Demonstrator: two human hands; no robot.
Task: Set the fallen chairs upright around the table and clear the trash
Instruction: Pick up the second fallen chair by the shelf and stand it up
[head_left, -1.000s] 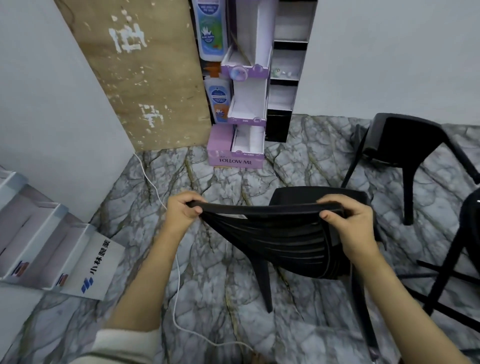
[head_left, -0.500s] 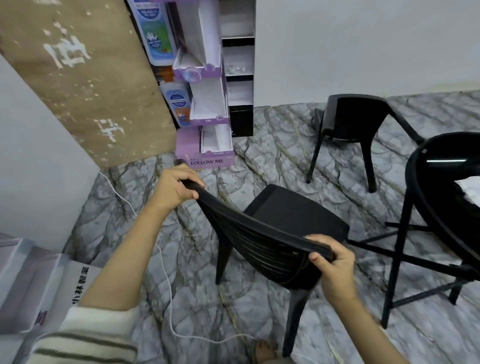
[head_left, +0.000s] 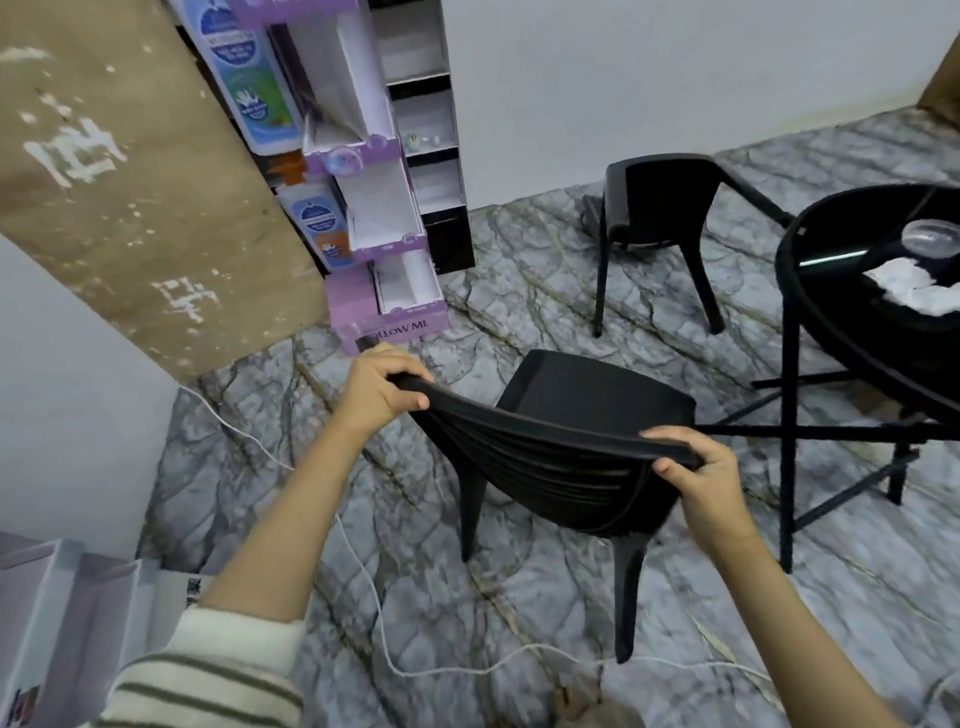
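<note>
At bottom left, striped sleeve (head_left: 208, 670) beside white boxes (head_left: 57, 597) on the floor (head_left: 519, 291). Just ahead, both hands curled round the top rail of a black chair (head_left: 587, 395): left hand (head_left: 382, 392) at the rail's left end, right hand (head_left: 701, 475) at its right end, fingers over the top, thumbs on the near side. Chair upright, back toward the person, seat facing away; cannot tell whether its legs touch the floor. White cable (head_left: 244, 435) snaking across the marbled floor beneath and left of it. To the right, near the seat, round black worktop (head_left: 826, 234) on crossed legs, carrying crumpled white paper (head_left: 904, 283) and a clear plastic dome (head_left: 930, 236). Farther back, second chair (head_left: 660, 202) upright near the white wall (head_left: 675, 62). Far left, tall purple display stand (head_left: 384, 312) beside a brown board (head_left: 130, 182) flecked with white.
</note>
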